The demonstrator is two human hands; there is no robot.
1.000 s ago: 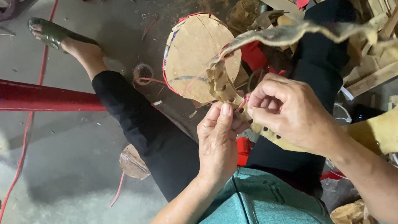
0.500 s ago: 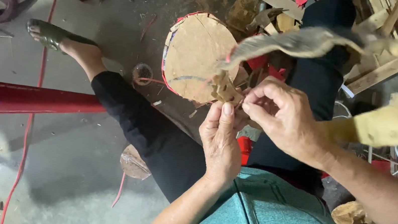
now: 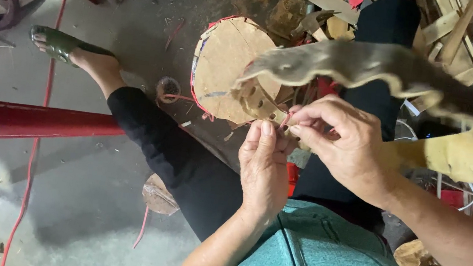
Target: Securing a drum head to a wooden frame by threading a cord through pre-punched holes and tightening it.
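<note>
Head view: both hands, left (image 3: 263,172) and right (image 3: 343,143), pinch-grip a red strand (image 3: 283,121).

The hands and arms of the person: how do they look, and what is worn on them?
Both hands, left and right, are bare: no gloves, and no rings or watch can be seen. The forearms are bare too, without sleeves. A teal shirt covers the body, above black trousers.

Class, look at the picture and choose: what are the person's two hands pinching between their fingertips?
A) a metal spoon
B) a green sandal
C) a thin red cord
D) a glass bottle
C: the left hand and the right hand meet at a thin red cord beside the wavy-edged leather piece, while the green sandal is on the foot.
</note>
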